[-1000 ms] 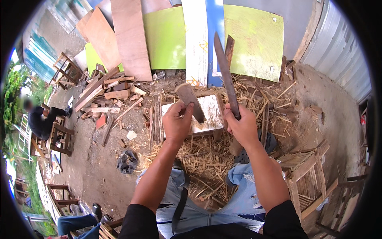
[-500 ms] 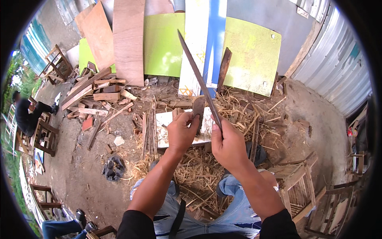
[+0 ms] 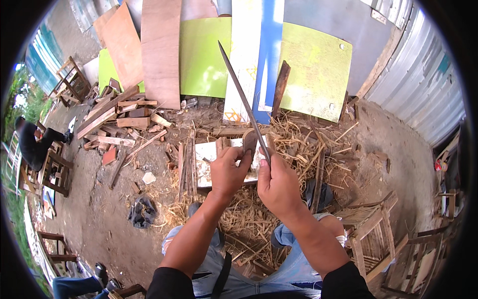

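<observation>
Since a blade this long seems easiest to steer from its base, we have the right hand (image 3: 280,185) closed around the near end of the long dark blade (image 3: 238,83), its tip slanting up, left and away from our body. Our left hand (image 3: 230,172) grips a flat dark piece (image 3: 250,141) between thumb and fingers, low down, which leaves its rounded upper end exposed right beside the blade; whether the two touch, we cannot tell. Both are held in front of us, over or near the white worktop (image 3: 205,175), probably so that each hand can steady its piece within close view. Curled wood shavings (image 3: 244,212) cover the ground between our feet, while wood offcuts (image 3: 119,117) lie heaped off to the left and a lime-green panel (image 3: 318,70) leans upright at the back, presumably to save floor space.
</observation>
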The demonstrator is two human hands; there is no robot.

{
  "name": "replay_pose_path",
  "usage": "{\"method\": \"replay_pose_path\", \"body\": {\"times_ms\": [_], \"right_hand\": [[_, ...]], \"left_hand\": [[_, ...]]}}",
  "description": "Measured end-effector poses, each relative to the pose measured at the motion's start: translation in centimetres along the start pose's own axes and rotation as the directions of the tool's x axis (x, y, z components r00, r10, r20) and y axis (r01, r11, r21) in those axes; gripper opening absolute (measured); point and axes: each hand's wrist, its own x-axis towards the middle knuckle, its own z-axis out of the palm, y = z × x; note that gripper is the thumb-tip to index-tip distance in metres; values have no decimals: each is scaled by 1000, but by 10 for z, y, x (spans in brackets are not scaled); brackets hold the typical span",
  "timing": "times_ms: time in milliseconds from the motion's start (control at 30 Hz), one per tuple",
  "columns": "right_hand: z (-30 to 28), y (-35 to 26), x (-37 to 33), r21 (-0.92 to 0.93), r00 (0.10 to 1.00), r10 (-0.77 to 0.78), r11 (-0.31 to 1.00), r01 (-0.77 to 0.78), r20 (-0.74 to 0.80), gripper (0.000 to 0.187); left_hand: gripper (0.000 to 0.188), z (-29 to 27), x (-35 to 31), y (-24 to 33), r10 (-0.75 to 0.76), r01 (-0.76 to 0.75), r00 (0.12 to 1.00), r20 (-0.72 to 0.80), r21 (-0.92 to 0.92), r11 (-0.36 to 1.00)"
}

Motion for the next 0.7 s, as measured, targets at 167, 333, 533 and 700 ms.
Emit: {"method": "replay_pose_path", "body": {"times_ms": [167,333,533,700], "right_hand": [[-2,2,-1,-46,999,18,999,-16,47,21],[-3,-1,-4,-72,995,58,996,-52,85,21],[-3,-5,-4,-56,994,73,996,-68,85,22],[-13,-4,2,11,989,108,994,-110,97,23]], "left_hand": [[13,5,-2,-1,38,-39,999,-14,-13,999],[13,4,-4,1,38,-38,999,8,11,999],[13,1,-4,4,98,-98,995,3,36,995],[13,4,2,6,108,-110,994,28,39,993]]}}
